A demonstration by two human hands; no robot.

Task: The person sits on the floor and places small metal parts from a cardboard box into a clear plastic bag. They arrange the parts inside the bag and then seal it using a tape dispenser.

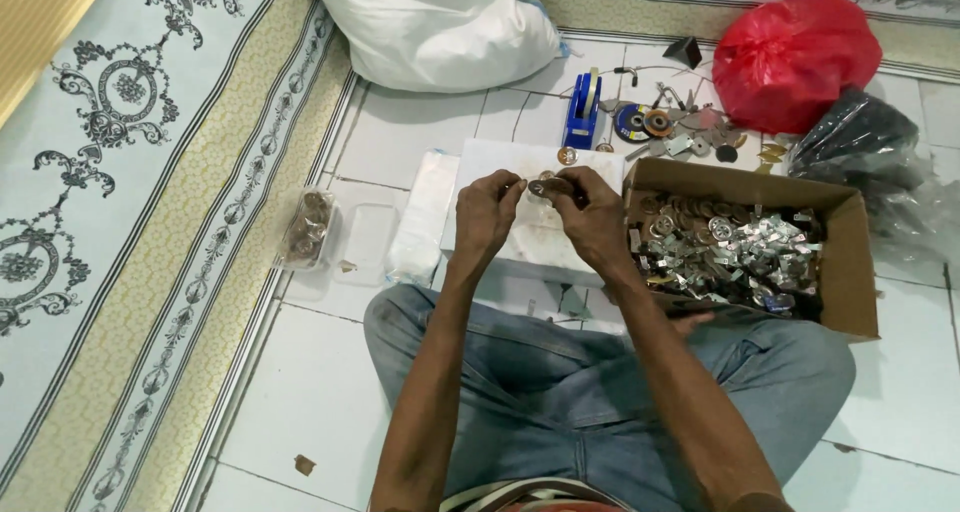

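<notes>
Both hands are raised together over a white slab (520, 234) that lies on the tiled floor (300, 392) in front of the seated person's knees. The left hand (487, 212) is curled nearly closed, its fingertips brought together at a small round metal piece (541, 186). The right hand (592, 215) is likewise almost closed, its thumb and fingers pinched on the same piece from the other side. The piece is thus held between the two hands, just above the slab and apart from it; its exact shape cannot be made out.

Just beside the right hand an open cardboard box (850, 262) is seen, filled with small metal clips and round discs. To the left of the slab a clear plastic container (308, 230) with brownish round parts is set on the floor. Behind the slab a blue tool (582, 112) and scattered small metal parts (690, 137) are laid out, with a red plastic bag (792, 57), a black bag (860, 137) and a white sack (440, 27) farther back. A patterned mat (130, 172) is spread along the left.
</notes>
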